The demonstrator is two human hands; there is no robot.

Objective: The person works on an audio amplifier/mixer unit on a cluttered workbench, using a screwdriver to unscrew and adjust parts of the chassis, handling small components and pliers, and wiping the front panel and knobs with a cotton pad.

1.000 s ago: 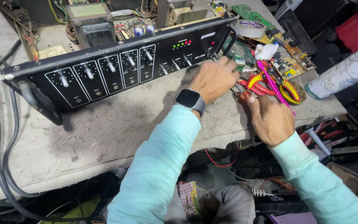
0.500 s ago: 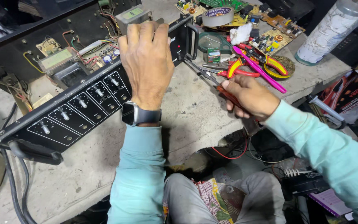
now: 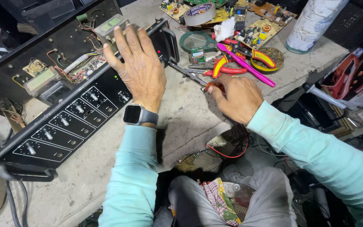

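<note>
Far left: black amplifier chassis [image 3: 64,122], lid off, wiring and boards exposed behind a front panel of knobs; lying slantwise on the grey counter [image 3: 181,113]; black cable trailing off its near-left corner.
Left hand [image 3: 139,69]: open, fingers spread, palm pressed flat on the right end of the amplifier panel, just beside its black handle [image 3: 172,42]; grasping nothing; dark smartwatch [image 3: 136,114] on the wrist, pale teal sleeve below.
Centre: screwdriver [image 3: 192,76] with red handle, metal shaft pointing far-left toward the amplifier's right end, tip close to the handle.
Right hand [image 3: 236,97]: clenched round the screwdriver's handle, resting on the counter right of the amplifier.
Far centre to right: roll of tape [image 3: 199,13]; round magnifier [image 3: 196,41]; pink tool [image 3: 245,65]; red-and-yellow pliers [image 3: 225,65]; green circuit boards [image 3: 259,31]; white wrapped bottle [image 3: 314,23] at far right.
</note>
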